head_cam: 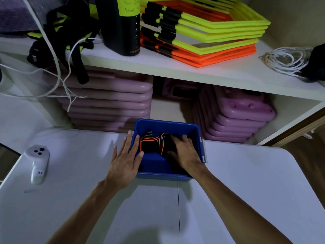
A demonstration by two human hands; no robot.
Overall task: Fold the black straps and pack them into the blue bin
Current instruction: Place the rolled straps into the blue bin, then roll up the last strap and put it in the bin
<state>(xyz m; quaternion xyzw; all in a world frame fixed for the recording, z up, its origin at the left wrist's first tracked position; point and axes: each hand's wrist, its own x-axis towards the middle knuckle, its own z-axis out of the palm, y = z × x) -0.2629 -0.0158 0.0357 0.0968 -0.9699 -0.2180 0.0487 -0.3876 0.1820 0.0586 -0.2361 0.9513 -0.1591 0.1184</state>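
Blue bin on the white table; black straps (orange-edged) sit folded inside it; right hand reaches in, fingers curled on the bundle; left hand lies flat, relaxed, bracing the bin's wall; best press the folds down evenly, keeping the bin steady.

Dim indoor light, cool purplish cast. Soft shadows thrown under forearms onto white table. Bin interior dark, strap detail barely resolved. Wide-angle bending at edges; shelf corners softened, possibly slightly blurred.
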